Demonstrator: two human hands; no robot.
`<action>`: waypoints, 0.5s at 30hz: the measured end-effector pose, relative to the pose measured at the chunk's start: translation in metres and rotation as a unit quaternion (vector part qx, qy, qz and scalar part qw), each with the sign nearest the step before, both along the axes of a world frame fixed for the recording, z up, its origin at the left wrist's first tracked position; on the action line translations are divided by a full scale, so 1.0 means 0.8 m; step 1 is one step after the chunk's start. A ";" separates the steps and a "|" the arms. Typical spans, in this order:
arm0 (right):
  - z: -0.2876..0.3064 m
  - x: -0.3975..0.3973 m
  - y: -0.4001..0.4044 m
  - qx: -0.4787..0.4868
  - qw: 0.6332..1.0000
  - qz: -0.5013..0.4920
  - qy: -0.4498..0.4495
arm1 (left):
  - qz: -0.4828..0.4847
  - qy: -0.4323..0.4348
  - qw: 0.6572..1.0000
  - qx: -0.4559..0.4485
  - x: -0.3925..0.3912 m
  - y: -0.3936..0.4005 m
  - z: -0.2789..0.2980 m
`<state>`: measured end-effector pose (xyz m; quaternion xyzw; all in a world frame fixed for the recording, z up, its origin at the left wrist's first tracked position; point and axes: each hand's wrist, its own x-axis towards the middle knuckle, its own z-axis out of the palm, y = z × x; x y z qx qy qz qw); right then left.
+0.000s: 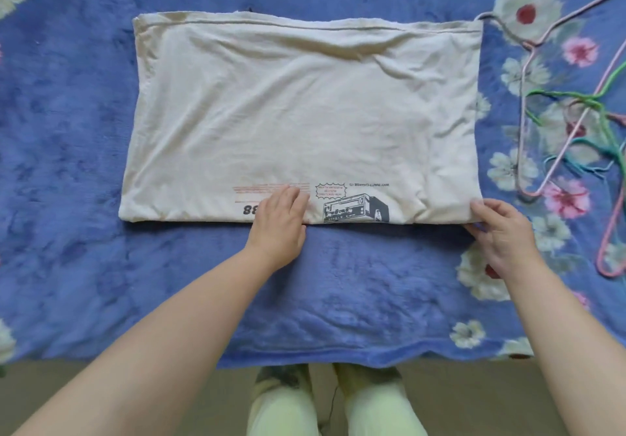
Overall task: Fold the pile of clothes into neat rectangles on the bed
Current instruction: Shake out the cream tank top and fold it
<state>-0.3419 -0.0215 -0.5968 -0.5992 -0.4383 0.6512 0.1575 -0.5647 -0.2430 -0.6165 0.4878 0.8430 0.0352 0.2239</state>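
A cream T-shirt [298,110] lies spread as a wide rectangle on the blue floral blanket [355,283]. Its near edge carries a black cassette-player print and red text. My left hand [279,220] lies flat on that near edge at the middle, fingers straight, pressing the fabric down. My right hand [501,229] is at the shirt's near right corner, thumb on top and fingers curled under the fold, pinching the cloth.
Several wire hangers [572,114] in pink, green and blue lie tangled on the blanket to the right of the shirt. The blanket's front edge hangs over the bed near my legs [332,405]. Bare blanket stretches to the left of the shirt.
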 end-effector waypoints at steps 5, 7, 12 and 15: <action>-0.005 0.016 0.027 -0.005 0.995 0.058 0.077 | 0.030 0.047 0.990 -0.130 0.019 0.028 0.006; -0.003 0.023 0.034 -0.001 0.993 0.105 0.061 | 0.031 0.065 0.984 -0.160 0.025 0.037 0.009; -0.012 0.038 0.048 0.101 0.965 0.232 -0.063 | 0.056 0.063 0.974 -0.209 0.034 0.047 0.009; -0.022 0.039 0.045 0.141 0.929 0.306 -0.151 | 0.061 0.073 0.970 -0.226 0.044 0.052 0.006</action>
